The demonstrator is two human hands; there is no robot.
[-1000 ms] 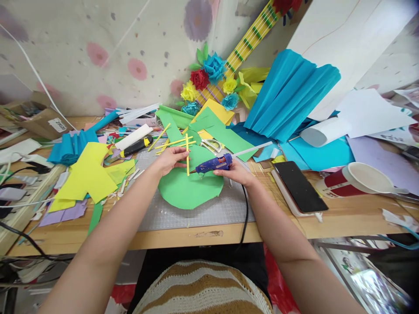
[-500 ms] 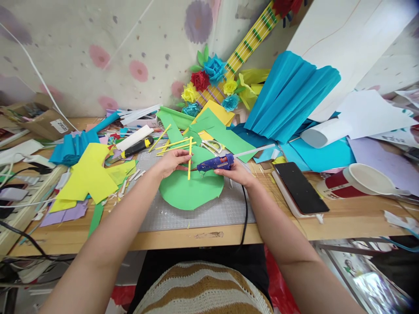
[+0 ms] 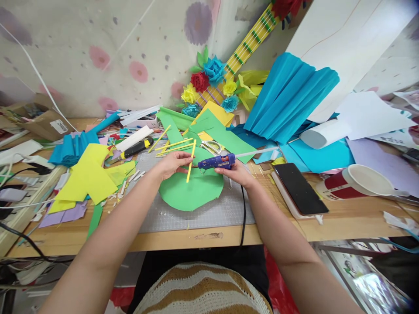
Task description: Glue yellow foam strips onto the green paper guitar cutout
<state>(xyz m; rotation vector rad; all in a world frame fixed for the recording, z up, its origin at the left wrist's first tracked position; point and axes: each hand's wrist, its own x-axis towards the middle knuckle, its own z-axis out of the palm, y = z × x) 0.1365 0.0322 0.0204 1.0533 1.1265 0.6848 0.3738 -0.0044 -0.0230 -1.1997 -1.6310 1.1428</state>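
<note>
My left hand [image 3: 170, 164] pinches a thin yellow paper stick [image 3: 191, 161], held slightly tilted above a rounded green paper cutout [image 3: 193, 192] on the grey cutting mat [image 3: 203, 213]. My right hand [image 3: 236, 171] grips a blue hot glue gun [image 3: 218, 162], its nozzle pointing left close to the stick's middle. A white glue rod [image 3: 257, 151] juts from the gun's back, and its black cord [image 3: 244, 213] runs down over the table edge. Several more yellow sticks [image 3: 173, 144] lie just behind.
A black phone [image 3: 299, 186] and a tipped red-and-white cup [image 3: 355, 181] lie to the right. Scissors [image 3: 211, 146] and a yellow-black cutter [image 3: 137, 147] lie behind the mat. Yellow paper [image 3: 88, 174], a blue pleated fan [image 3: 290, 93] and a paper-flower guitar [image 3: 225, 74] crowd the table.
The yellow stick has tilted from upright to leaning right at the top. The glue gun has moved slightly up and right along with it.
</note>
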